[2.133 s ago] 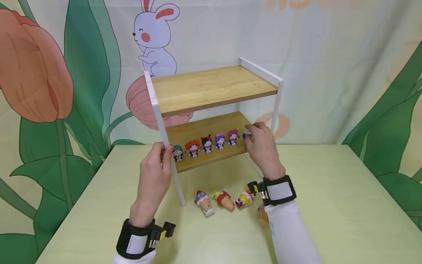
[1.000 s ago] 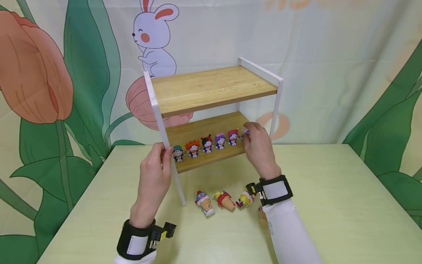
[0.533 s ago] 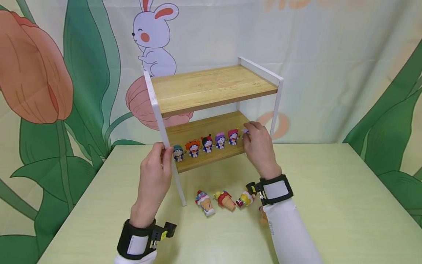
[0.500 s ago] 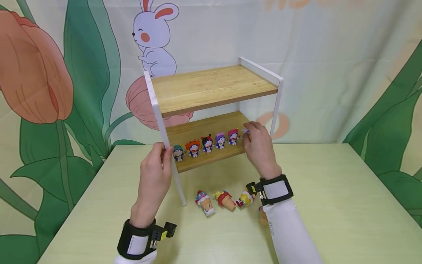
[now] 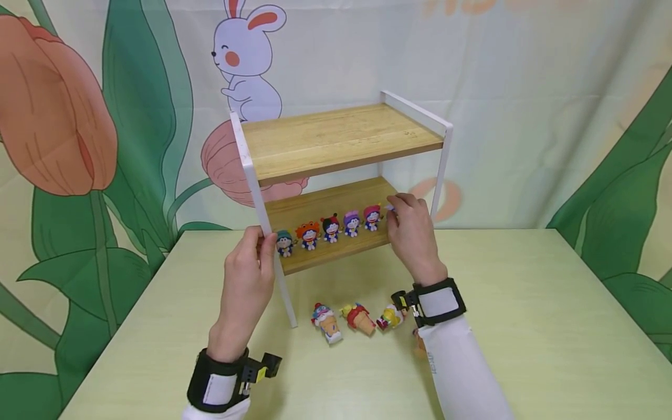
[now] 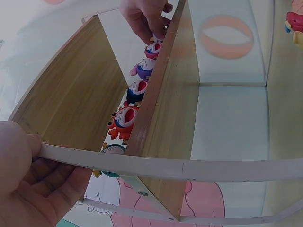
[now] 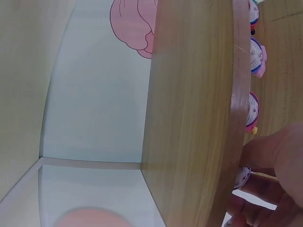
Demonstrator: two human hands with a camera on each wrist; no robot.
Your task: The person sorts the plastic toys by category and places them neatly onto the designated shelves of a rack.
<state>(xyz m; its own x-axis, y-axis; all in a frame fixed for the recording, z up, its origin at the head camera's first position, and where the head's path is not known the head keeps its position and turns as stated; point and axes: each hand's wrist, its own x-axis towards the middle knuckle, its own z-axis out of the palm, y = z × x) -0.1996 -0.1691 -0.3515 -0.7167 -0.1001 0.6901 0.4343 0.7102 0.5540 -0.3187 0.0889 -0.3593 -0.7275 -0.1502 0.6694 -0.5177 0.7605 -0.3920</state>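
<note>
A two-tier wooden shelf rack (image 5: 341,140) with a white metal frame stands on the table. My left hand (image 5: 247,280) grips its front left post (image 5: 255,192) between thumb and fingers. At the right end of the lower board (image 5: 320,201), my right hand (image 5: 417,239) pinches a small figurine (image 7: 243,177), mostly hidden by the fingers. Left of that hand, a row of blue-and-white cartoon figurines in different hats sits along the front edge. The row runs from a teal-hatted figurine (image 5: 285,243) past an orange crab-hatted one (image 5: 308,235) to a red-hatted one (image 5: 372,217).
Several ice-cream-cone toys lie on the table (image 5: 551,326) below the rack. They include a blue-and-white one (image 5: 327,322), a red one (image 5: 359,319), a yellow one (image 5: 390,317), and another (image 5: 419,344) partly behind my right sleeve. A printed cloth (image 5: 514,116) hangs behind.
Since the earliest frame, my right hand has shifted slightly left with its figurine at the board's right end. It has stayed nearly still since. My left hand keeps its hold on the post.
</note>
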